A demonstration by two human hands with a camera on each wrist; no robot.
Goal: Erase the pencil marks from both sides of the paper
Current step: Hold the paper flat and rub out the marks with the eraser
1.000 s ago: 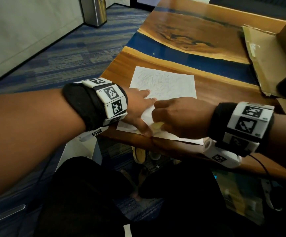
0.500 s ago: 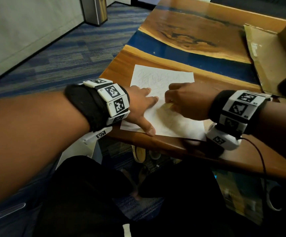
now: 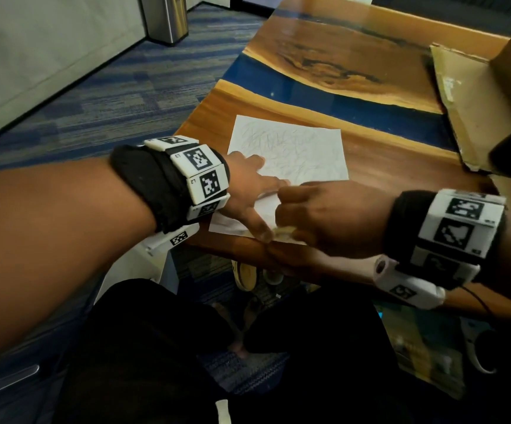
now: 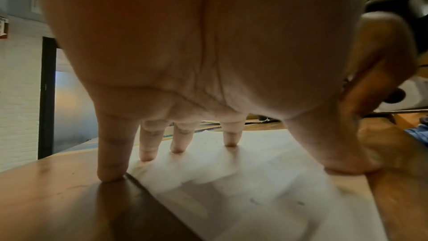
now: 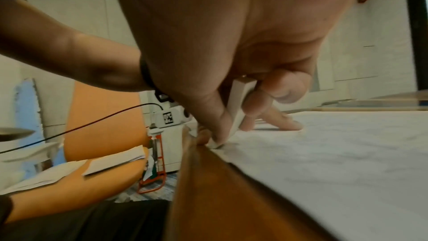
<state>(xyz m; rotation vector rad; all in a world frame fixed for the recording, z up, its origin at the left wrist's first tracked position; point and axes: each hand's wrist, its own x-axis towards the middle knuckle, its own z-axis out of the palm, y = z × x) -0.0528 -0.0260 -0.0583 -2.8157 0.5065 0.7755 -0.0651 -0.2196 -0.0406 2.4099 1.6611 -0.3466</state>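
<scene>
- From the head view, the paper (image 3: 291, 154) lies flat on the wooden worktop (image 3: 385, 160), its near edge close to the worktop's near edge. Grey pencil scribble covers its far half.
- The left hand (image 3: 248, 191) is spread over the paper's near left part, fingers straight and splayed, thumb pointing toward the near edge.
- The right hand (image 3: 327, 218) sits just right of it at the paper's near edge, fingers curled, with a pale eraser (image 3: 284, 231) poking out beneath them, next to the left thumb.
- A flattened cardboard sheet (image 3: 462, 102) lies on the far right of the worktop, well apart from the paper. A metal bin (image 3: 168, 16) stands on the carpet at far left.
- From the left wrist view, the left hand's fingertips (image 4: 178, 148) press down on the paper (image 4: 266, 180), while the little finger lands on bare worktop (image 4: 46, 199) just beside the sheet's edge. The thumb rests at the sheet's right edge. The hand is released flat, grasping nothing.
- From the right wrist view, the right hand (image 5: 231, 61) pinches the white eraser (image 5: 238, 102) between thumb and fingers, its lower tip touching the paper (image 5: 336, 153) right at the corner by the worktop (image 5: 220, 199) edge.
</scene>
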